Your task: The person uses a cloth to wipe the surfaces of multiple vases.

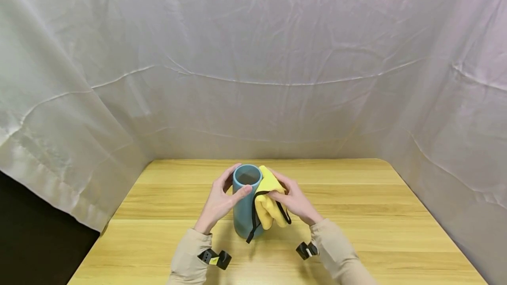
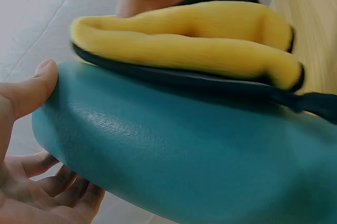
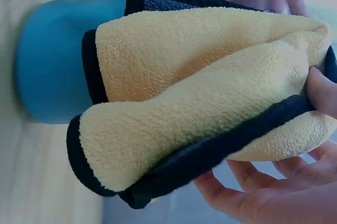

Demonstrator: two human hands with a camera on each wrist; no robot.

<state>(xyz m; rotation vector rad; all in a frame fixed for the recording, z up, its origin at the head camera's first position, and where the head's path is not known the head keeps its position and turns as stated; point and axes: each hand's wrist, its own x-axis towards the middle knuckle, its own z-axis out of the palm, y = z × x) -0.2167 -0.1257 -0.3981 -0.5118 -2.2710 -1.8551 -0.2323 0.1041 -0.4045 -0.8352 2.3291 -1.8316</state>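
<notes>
A tall blue vase-like cylinder with an open round top stands upright on the wooden table. Around its upper left side curls my left hand, thumb at the front near the rim, fingers behind. My right hand grips a folded yellow cloth with black edging and holds it against the cylinder's right side. In the left wrist view the cloth lies along the smooth blue wall. Thumb and fingers of the right hand pinch the cloth in the right wrist view.
The light wooden table stretches out on both sides. Grey-white curtains hang behind it and at both sides. A dark area lies beyond the table's left edge. Black camera mounts sit on both wrists.
</notes>
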